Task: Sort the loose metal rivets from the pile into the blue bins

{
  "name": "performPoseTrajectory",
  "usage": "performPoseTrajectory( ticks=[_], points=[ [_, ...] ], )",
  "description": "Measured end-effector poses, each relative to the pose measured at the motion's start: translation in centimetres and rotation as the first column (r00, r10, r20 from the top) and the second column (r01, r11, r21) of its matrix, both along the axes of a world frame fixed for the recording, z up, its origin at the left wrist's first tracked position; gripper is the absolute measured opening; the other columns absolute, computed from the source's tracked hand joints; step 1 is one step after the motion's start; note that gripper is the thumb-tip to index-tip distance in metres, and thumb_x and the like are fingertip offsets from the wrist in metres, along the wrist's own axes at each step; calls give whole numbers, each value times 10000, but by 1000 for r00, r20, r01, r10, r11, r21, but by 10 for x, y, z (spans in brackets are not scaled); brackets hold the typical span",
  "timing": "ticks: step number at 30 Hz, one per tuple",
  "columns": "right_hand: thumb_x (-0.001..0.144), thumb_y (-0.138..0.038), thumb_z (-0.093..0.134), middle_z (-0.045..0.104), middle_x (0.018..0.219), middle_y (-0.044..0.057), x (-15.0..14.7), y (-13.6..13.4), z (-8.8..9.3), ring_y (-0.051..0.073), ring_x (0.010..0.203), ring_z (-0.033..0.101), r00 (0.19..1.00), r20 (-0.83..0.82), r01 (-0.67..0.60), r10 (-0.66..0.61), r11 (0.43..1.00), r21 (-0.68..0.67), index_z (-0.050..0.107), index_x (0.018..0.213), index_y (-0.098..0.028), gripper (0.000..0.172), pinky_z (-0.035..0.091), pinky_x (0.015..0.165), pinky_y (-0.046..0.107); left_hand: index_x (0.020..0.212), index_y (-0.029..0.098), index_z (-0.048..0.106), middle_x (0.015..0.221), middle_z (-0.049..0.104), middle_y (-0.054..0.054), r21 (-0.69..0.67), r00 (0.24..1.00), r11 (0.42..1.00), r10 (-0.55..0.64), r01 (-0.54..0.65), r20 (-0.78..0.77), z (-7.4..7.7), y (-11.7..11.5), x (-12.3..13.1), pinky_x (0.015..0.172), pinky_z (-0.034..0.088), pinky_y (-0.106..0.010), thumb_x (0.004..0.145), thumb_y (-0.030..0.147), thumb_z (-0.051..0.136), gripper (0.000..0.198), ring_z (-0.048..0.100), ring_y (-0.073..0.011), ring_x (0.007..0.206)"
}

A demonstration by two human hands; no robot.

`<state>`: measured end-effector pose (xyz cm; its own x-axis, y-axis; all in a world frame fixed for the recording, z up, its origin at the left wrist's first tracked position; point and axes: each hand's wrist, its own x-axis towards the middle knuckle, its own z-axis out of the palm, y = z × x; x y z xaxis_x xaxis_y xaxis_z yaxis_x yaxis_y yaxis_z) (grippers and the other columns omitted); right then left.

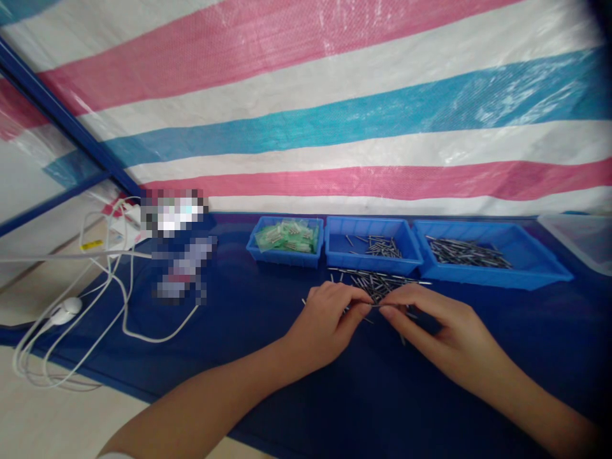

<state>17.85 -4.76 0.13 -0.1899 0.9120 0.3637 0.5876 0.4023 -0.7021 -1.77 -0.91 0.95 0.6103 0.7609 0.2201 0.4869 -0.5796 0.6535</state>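
My left hand [329, 319] and my right hand [430, 322] rest on the dark blue table [268, 357], fingertips meeting over a loose heap of thin metal pins [377, 284]. Both hands are closed in a pinch, and a thin pin seems to run between the two sets of fingertips. Behind the heap stand three blue trays: the left tray [285, 241] holds small green bags, the middle tray [373, 245] holds a few pins, the right tray [488, 255] holds several longer pins.
White cables [109, 287] loop over the table's left end, next to blurred-out items [184, 255]. A clear plastic box [581, 239] sits at the far right. A pink, white and blue striped tarp [335, 95] hangs behind the table.
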Motion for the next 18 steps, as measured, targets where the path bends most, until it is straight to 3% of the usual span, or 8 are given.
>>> performPoseTrajectory(
  ticks=[12, 18],
  points=[
    [883, -287, 560, 676, 857, 34, 1, -1, -1, 171, 783, 637, 1000, -5, -16, 16, 1000, 4, 649, 904, -234, 106, 513, 708, 300, 1144, 221, 611, 1018, 684, -36, 31, 998, 998, -53, 54, -15, 1, -1, -1, 807, 399, -315, 967, 258, 448, 244, 587, -180, 935],
    [873, -305, 580, 683, 861, 37, 0, -2, 0, 174, 782, 635, 1000, -14, 22, -22, 1000, 1, 653, 901, -235, 105, 517, 700, 300, 1047, 210, 650, 957, 689, -33, 31, 999, 998, -49, 49, -8, 3, -1, -1, 790, 402, -304, 934, 304, 523, 194, 594, -175, 914]
  ],
)
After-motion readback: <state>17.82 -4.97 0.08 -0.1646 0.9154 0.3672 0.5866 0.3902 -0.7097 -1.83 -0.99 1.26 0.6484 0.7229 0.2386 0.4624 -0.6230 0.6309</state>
